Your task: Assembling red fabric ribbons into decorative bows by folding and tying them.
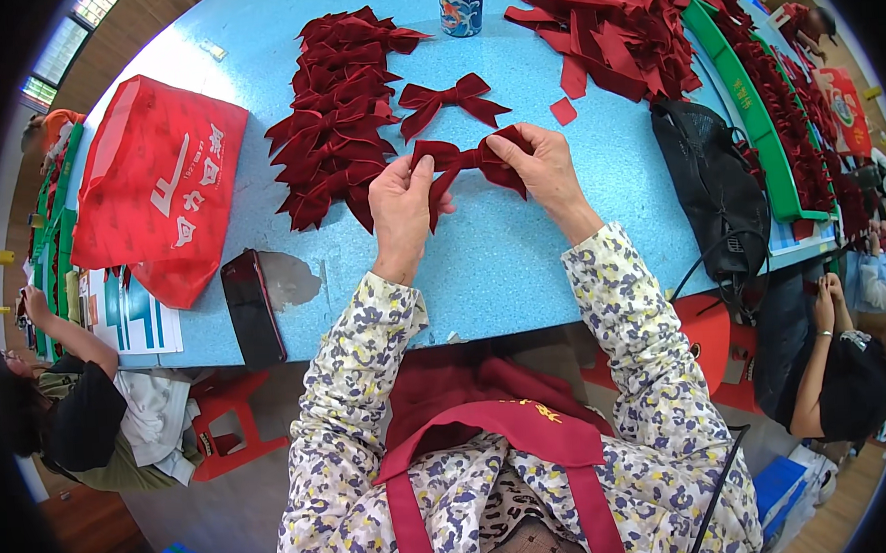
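A dark red velvet bow [470, 159] is stretched between my two hands, just above the light blue table. My left hand [399, 199] pinches its left loop between thumb and fingers. At the other end, my right hand [546, 171] is closed on the right loop, thumb on top. The bow's knot shows in the middle; parts of both loops are covered by my fingers. Just beyond it, a single finished bow [451, 98] lies flat on the table. To the left of my hands, several similar bows [329, 117] overlap in a long stack.
A red bag [162, 181] and a dark phone [252, 308] lie on the left. At the right are a black mesh pouch [714, 187], a green tray [744, 100] and a heap of red ribbon pieces [615, 27]. A blue cup [461, 5] stands at the back. People sit on both sides.
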`<action>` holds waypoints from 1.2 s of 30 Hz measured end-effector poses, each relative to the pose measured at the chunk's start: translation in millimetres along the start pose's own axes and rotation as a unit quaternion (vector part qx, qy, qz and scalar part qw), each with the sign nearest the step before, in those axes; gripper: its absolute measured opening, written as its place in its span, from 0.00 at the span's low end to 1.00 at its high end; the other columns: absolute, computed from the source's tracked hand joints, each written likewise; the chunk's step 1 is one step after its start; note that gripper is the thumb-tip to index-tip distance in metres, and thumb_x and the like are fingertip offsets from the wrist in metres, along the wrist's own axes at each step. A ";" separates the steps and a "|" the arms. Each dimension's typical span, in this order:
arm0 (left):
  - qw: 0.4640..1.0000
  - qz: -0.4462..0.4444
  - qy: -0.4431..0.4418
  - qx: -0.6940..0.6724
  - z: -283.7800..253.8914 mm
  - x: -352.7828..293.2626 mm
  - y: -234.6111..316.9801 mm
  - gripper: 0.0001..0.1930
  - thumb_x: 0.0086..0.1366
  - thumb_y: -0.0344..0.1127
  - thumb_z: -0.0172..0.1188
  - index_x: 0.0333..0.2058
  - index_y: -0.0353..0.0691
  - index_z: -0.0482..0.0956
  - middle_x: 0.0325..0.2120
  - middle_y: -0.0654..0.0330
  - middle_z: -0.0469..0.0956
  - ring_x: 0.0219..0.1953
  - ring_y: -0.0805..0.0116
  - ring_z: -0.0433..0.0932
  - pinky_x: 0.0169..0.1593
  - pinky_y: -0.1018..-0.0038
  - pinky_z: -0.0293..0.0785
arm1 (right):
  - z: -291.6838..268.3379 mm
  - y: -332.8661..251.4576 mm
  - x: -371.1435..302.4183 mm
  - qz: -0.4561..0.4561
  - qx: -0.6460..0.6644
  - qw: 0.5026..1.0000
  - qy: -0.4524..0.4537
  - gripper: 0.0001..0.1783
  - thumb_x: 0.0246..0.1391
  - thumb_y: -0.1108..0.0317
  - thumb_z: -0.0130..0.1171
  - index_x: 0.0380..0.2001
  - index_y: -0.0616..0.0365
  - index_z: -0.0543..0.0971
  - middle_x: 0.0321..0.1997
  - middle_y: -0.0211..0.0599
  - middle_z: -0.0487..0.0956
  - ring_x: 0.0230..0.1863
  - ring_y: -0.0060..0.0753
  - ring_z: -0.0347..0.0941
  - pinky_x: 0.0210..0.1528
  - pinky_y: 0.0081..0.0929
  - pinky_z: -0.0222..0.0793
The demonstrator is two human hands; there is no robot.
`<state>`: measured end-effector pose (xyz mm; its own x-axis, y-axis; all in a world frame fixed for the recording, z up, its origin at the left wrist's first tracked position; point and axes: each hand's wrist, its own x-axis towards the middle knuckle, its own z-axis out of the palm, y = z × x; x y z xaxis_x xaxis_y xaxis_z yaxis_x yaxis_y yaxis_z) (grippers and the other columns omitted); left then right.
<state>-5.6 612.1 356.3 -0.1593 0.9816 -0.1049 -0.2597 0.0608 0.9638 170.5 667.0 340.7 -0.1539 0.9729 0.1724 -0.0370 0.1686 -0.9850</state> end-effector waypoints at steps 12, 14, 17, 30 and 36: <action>0.818 0.397 0.181 0.375 1.1 -4.8 4.4 0.12 0.63 0.27 0.53 0.45 0.33 0.71 0.42 0.55 0.75 0.41 0.69 0.76 0.36 0.75 0.73 | -27.2 -13.9 12.6 -0.236 -0.335 0.883 0.229 0.06 0.54 0.73 0.58 0.34 0.64 0.78 0.32 0.39 0.79 0.32 0.33 0.76 0.32 0.24 0.70; 0.786 0.418 0.081 0.448 7.9 -4.1 1.7 0.15 0.60 0.26 0.54 0.47 0.33 0.70 0.46 0.52 0.73 0.46 0.61 0.74 0.45 0.68 0.71 | -23.7 -12.2 5.6 -0.264 -0.314 0.897 0.165 0.05 0.54 0.74 0.56 0.34 0.63 0.78 0.33 0.39 0.79 0.33 0.34 0.76 0.33 0.25 0.71; 0.751 0.413 0.004 0.515 15.2 -4.7 -6.7 0.19 0.59 0.27 0.55 0.50 0.34 0.69 0.51 0.51 0.70 0.52 0.56 0.70 0.53 0.63 0.68 | -20.0 -11.4 -4.0 -0.280 -0.308 0.902 0.118 0.05 0.53 0.75 0.56 0.34 0.61 0.78 0.34 0.39 0.79 0.34 0.35 0.77 0.34 0.27 0.72; 0.688 0.293 -0.107 0.655 10.8 -10.3 -18.6 0.28 0.63 0.43 0.54 0.60 0.40 0.62 0.64 0.59 0.57 0.64 0.59 0.57 0.62 0.45 0.51 | 1.9 -24.2 -34.5 -0.225 -0.564 0.787 -0.106 0.09 0.45 0.73 0.58 0.33 0.62 0.77 0.40 0.40 0.78 0.41 0.39 0.76 0.42 0.30 0.72; 0.689 0.292 -0.098 0.656 1.4 -8.3 -10.5 0.28 0.62 0.43 0.55 0.59 0.40 0.64 0.63 0.59 0.58 0.64 0.58 0.58 0.61 0.40 0.50 | 15.4 -27.9 -29.7 -0.335 -0.529 0.778 -0.051 0.10 0.46 0.72 0.58 0.34 0.63 0.77 0.42 0.40 0.78 0.43 0.37 0.76 0.43 0.30 0.72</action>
<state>-0.2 603.6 347.4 0.2929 0.9060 0.3055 0.8996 -0.3694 0.2330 160.9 631.0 363.3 -0.5286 0.6028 0.5977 0.6830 0.7201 -0.1223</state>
